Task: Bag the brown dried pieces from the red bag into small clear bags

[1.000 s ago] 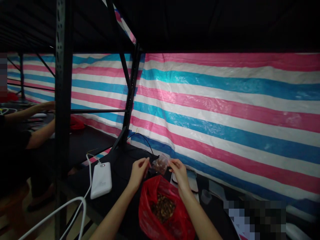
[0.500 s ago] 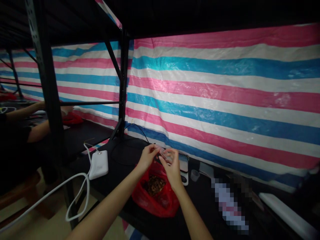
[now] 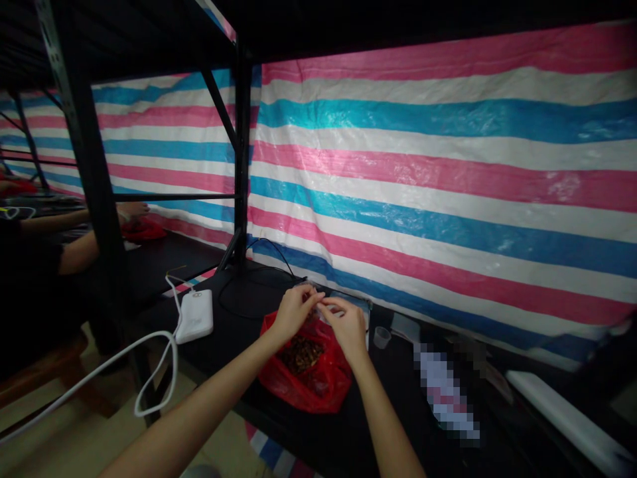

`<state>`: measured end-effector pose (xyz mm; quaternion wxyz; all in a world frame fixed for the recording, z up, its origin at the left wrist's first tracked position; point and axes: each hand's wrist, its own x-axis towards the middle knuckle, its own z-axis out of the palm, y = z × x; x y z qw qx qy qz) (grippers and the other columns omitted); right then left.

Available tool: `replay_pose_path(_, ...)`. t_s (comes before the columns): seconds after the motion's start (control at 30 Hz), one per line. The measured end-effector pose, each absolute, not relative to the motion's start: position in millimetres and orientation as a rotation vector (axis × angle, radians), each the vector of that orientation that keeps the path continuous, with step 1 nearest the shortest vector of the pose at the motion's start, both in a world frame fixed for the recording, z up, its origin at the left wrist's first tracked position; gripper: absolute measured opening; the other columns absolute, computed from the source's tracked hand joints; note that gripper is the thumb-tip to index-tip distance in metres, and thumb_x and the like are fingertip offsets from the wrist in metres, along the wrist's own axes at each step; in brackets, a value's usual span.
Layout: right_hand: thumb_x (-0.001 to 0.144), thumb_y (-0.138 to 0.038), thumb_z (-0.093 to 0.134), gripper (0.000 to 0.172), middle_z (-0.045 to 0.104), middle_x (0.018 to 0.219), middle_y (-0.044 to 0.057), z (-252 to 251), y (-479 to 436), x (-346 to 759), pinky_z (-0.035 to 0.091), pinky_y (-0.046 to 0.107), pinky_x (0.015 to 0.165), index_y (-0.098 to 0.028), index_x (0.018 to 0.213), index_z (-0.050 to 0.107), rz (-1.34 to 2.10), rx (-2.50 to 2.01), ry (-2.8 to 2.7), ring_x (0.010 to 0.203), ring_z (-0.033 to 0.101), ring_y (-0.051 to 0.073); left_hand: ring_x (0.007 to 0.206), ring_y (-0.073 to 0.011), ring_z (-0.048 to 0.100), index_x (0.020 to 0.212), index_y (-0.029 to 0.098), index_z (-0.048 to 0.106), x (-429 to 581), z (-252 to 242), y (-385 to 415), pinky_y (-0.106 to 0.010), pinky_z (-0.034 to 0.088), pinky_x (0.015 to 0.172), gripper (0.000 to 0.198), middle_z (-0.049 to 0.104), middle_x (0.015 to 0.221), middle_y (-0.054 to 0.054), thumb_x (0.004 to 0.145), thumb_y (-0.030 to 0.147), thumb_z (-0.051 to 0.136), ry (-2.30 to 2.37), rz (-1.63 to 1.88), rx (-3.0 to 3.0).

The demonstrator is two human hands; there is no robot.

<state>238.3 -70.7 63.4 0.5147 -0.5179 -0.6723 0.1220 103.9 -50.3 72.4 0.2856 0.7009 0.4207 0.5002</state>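
My left hand (image 3: 297,311) and my right hand (image 3: 347,325) meet above the far side of a red plastic bag (image 3: 308,393). Thumb and fingers of both are pinched together around a small clear piece of thin plastic (image 3: 321,308), mostly hidden by the fingers; its exact kind is not clear. Inside the open bag lies a heap of small brownish-gold pieces (image 3: 301,354), too small to name. Partly covered by my right hand, a flat pale object (image 3: 367,337) lies on the black table (image 3: 233,292).
Right of my hands stand a small clear cup (image 3: 381,337) and a grey flat piece (image 3: 405,327). A white power bank (image 3: 196,316) with a white cable (image 3: 119,350) lies left. Black shelf posts (image 3: 242,153) rise by the striped sheet (image 3: 423,172). Another person's arm (image 3: 79,252) is at far left.
My hands have drawn closer together, and the clear plastic between them is now more covered by my fingers. The view has shifted slightly, so the scene sits a little higher.
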Motion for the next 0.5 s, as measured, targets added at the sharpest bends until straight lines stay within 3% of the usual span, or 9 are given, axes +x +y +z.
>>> replay_pose_path(0.23,0.078,-0.036,0.053,0.021,0.070,0.083,0.002,71.3,-81.0,239.3,0.046,0.028,0.062,-0.027,0.085,0.071,0.112,-1.193,-1.642,0.064,0.063,0.018,0.046,-0.0107,0.053,0.071,0.012,0.059,100.0,73.0,-50.3,-0.020,0.042,0.048,0.028,0.058,0.056,-0.001,0.075,0.040,0.054,0.867,1.315,1.748)
replay_pose_path(0.37,0.073,-0.036,0.059,0.022,0.070,0.084,0.003,68.7,-78.3,236.9,0.048,0.029,0.061,-0.026,0.088,0.070,0.371,-1.049,-1.634,0.065,0.063,0.019,0.043,-0.0087,0.050,0.067,0.011,0.060,93.2,76.7,-49.4,-0.019,0.038,0.043,0.031,0.058,0.056,-0.001,0.068,0.041,0.062,0.879,1.253,1.682)
replay_pose_path(0.5,0.067,-0.039,0.064,0.025,0.069,0.072,0.004,60.8,-68.4,233.9,0.047,0.026,0.048,-0.018,0.079,0.071,0.768,-0.947,-1.471,0.054,0.058,0.016,0.041,-0.0075,0.046,0.058,0.012,0.055,91.5,80.8,-49.9,-0.018,0.034,0.042,0.034,0.051,0.047,0.002,0.069,0.043,0.061,0.967,1.303,1.759)
